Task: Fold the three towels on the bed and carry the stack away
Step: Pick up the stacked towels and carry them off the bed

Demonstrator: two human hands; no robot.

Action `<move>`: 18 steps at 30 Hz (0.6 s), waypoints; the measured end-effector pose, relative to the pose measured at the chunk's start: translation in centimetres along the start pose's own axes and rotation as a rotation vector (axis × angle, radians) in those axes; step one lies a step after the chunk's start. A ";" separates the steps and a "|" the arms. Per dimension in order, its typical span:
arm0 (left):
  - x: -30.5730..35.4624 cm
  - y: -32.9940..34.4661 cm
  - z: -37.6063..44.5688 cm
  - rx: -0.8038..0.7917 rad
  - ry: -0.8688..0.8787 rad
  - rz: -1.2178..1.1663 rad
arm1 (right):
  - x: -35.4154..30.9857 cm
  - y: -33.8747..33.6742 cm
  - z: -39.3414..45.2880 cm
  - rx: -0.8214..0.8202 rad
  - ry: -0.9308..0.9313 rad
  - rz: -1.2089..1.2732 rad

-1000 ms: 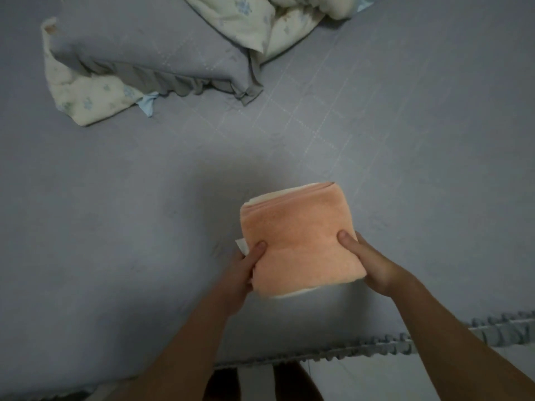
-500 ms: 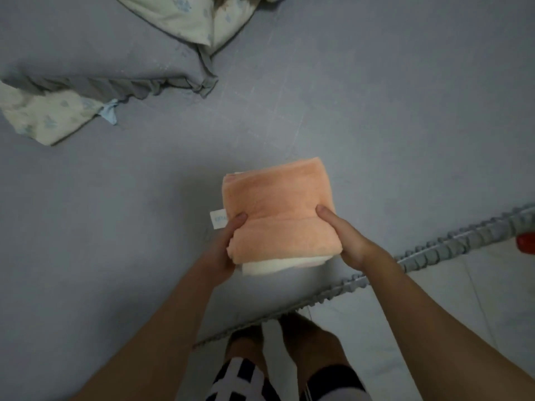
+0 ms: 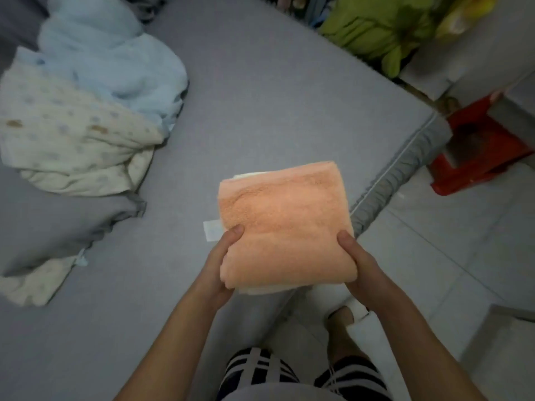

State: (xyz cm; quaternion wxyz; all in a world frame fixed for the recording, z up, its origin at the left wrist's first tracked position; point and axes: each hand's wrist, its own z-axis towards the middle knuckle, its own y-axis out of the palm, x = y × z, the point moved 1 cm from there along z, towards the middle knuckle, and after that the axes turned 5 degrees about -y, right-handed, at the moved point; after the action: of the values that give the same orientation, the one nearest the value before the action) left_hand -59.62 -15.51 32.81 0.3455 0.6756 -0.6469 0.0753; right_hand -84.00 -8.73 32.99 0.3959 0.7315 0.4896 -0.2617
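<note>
A folded towel stack (image 3: 285, 224) with an orange towel on top and a cream towel showing beneath hangs in the air over the bed's near edge. My left hand (image 3: 220, 267) grips its left side, thumb on top. My right hand (image 3: 357, 261) grips its right side the same way. A white label sticks out at the stack's left. The lower layers of the stack are mostly hidden. The grey bed (image 3: 260, 105) lies below and to the left.
A cream patterned blanket (image 3: 72, 146), a light blue blanket (image 3: 113, 65) and a grey pillow (image 3: 58, 227) lie on the bed's left. A red plastic stool (image 3: 480, 151) stands on the tiled floor at right. Green cloth (image 3: 376, 27) is piled beyond the bed.
The stack has lifted off the bed and come toward me, past the bed's edge. My view has swung right, bringing the stool and floor into sight.
</note>
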 end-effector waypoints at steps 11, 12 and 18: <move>-2.1 32.5 8.2 -0.158 -0.012 0.133 | -12.9 -27.9 -5.6 0.194 -0.146 0.024; -2.6 35.7 9.0 -0.177 -0.018 0.139 | -14.3 -30.9 -6.1 0.203 -0.158 0.025; -4.5 49.0 14.3 -0.247 -0.060 0.140 | -20.4 -44.0 -6.6 0.241 -0.160 0.079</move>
State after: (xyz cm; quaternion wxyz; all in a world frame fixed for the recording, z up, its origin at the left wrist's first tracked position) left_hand -110.58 -16.18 37.77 0.4003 0.5833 -0.7068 -0.0015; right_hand -132.48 -4.44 38.11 0.3529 0.7692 0.3923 -0.3604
